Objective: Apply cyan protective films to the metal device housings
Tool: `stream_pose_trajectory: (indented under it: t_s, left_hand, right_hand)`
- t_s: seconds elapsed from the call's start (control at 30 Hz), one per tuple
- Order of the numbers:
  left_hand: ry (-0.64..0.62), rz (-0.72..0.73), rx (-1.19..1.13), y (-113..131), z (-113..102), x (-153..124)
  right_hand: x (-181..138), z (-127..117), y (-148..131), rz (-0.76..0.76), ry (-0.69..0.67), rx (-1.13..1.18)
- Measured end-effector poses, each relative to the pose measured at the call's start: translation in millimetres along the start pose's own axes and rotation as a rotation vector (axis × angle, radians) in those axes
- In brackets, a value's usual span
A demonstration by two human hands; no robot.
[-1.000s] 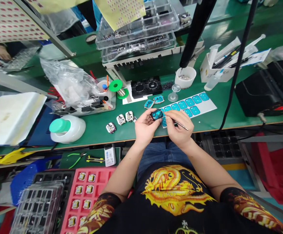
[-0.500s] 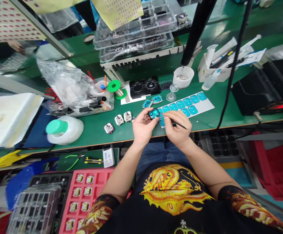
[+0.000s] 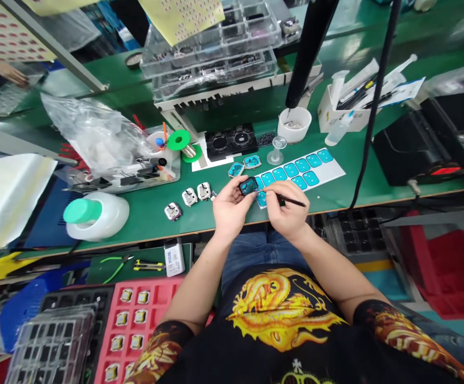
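My left hand is closed around a small dark watch case, gripping it by its edges, with some blue showing on its face. In my right hand is a pair of slim dark tweezers, pinched like a pen, the pale tip close to the case's right edge. Whether the tip touches the case, I cannot tell. Under and beyond my hands lies a white sheet of blue stickers. Two blue-faced case parts rest just behind the held case. Several silver watch cases sit left of my left hand.
A green solder spool, a white pump bottle and a parts bin stand to the left. Behind are a white cup, a clear dispenser and stacked organisers. A black cable hangs at right. Below is a red tray.
The view has shifted slightly. The held watch case has tilted, so its face looks darker and less blue. The tweezers' tip stays by its right edge.
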State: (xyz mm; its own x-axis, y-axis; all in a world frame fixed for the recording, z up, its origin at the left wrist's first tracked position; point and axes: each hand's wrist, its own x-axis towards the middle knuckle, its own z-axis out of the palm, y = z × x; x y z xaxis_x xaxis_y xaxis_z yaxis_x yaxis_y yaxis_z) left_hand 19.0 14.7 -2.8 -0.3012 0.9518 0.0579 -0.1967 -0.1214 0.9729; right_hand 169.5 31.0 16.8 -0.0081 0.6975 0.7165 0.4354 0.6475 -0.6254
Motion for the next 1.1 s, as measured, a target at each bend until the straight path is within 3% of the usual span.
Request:
stream_pose_trajectory:
  t_s: [0.57, 1.1]
  left_hand:
    - [-0.215, -0.097, -0.039, 2.2, -11.2, 6.3]
    - [-0.192, -0.126, -0.007, 4.5, -9.8, 6.5]
  right_hand:
    - [3.2, -0.1, 4.7, 0.182, -0.052, 0.075]
    - [4.6, 1.5, 5.6, 0.167, -0.07, 0.118]
